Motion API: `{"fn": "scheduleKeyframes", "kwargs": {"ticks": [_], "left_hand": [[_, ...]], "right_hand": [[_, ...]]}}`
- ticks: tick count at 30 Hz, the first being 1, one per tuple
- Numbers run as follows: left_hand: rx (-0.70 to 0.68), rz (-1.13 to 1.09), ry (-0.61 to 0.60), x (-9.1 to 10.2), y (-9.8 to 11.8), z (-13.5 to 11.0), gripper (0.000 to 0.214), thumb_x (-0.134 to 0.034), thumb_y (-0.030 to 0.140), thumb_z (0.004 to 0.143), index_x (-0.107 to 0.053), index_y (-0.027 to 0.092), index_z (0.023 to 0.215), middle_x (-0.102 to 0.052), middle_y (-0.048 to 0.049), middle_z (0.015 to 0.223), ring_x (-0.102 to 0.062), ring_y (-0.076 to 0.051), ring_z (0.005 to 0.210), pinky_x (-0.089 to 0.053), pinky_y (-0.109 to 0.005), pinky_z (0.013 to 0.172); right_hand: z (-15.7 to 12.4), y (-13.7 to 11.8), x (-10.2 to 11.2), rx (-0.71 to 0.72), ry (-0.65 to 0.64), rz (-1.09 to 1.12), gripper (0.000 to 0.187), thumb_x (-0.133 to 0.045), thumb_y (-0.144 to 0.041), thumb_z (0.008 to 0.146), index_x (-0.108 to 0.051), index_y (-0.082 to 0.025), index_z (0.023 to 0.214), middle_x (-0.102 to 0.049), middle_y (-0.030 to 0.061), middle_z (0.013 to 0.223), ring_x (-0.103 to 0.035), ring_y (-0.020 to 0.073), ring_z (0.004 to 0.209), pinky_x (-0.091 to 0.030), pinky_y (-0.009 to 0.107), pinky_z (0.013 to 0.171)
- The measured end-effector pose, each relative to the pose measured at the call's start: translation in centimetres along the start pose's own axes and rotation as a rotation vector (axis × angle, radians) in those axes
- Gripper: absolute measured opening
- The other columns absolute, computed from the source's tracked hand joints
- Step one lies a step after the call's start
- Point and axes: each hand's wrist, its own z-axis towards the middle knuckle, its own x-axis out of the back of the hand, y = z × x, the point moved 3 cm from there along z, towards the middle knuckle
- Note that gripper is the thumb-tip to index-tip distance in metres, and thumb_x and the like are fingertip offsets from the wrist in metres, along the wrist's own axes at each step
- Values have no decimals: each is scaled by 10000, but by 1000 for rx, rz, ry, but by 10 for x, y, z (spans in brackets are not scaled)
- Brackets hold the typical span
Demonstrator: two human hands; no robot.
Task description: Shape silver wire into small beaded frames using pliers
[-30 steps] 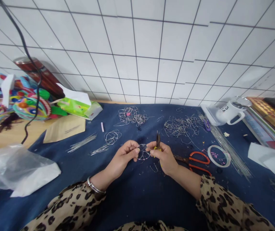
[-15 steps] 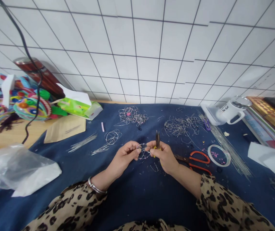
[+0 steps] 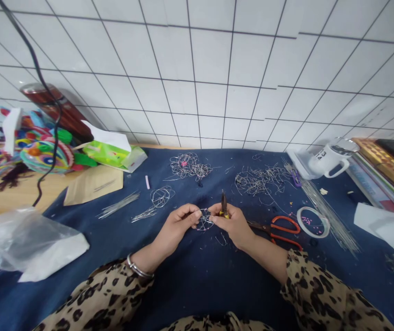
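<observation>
Right hand and pliers have shifted slightly left since the earlier frame

On the surface, a bent wire scrap lies nearest. Just beyond, the beaded wire ring sits between both hands; being round, it shows no long axis. Left hand fingers pinch its left edge. Right thumb and forefinger touch its right edge, that hand also gripping the pliers, nose pointing far. Neither hand is clearly nearer the ring. Farther off, wire tangles lie on the far side.
</observation>
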Motion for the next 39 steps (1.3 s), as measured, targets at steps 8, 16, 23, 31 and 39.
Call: {"fn": "scheduleKeyframes", "kwargs": {"ticks": [8, 16, 23, 31, 39], "left_hand": [[45, -105, -6, -2, -3, 0, 167, -571, 301, 832, -596, 139, 799, -592, -18, 675, -527, -121, 651, -416, -237, 645], [155, -453, -73, -6, 1, -1, 151, -627, 245, 799, -588, 157, 915, -596, -15, 766, -561, -114, 691, -456, -253, 694], [204, -628, -166, -7, -2, 1, 192, -572, 233, 841, -562, 159, 1017, -587, -35, 772, -547, -104, 645, -446, -254, 655], [204, -549, -173, -8, -1, -1, 226, -491, 330, 878, -571, 156, 997, -485, 20, 608, -370, -57, 459, -342, -231, 528], [154, -372, -282, -11, 5, -7, 396, -724, 168, 678, -545, 192, 1030, -504, 14, 729, -484, -109, 671, -386, -240, 657]], "right_hand": [[1, 4, 2, -20, 13, -11, 166, -620, -190, 705, -641, -182, 870, -553, -20, 729, -484, 111, 671, -381, 261, 672], [0, 3, 1, -19, -28, -36, 159, -588, -204, 733, -630, -198, 887, -550, -26, 730, -474, 105, 642, -380, 254, 650], [-1, -2, 1, 24, -104, -132, 147, -560, -201, 758, -634, -199, 886, -573, -21, 746, -492, 112, 665, -386, 260, 676], [-4, 4, -5, -51, -131, 54, 157, -597, -191, 727, -626, -190, 881, -538, -30, 701, -481, 101, 622, -389, 255, 637], [-2, 8, -5, -82, -128, 157, 126, -568, -189, 732, -622, -183, 846, -520, -34, 613, -488, 109, 594, -395, 259, 632]]}}
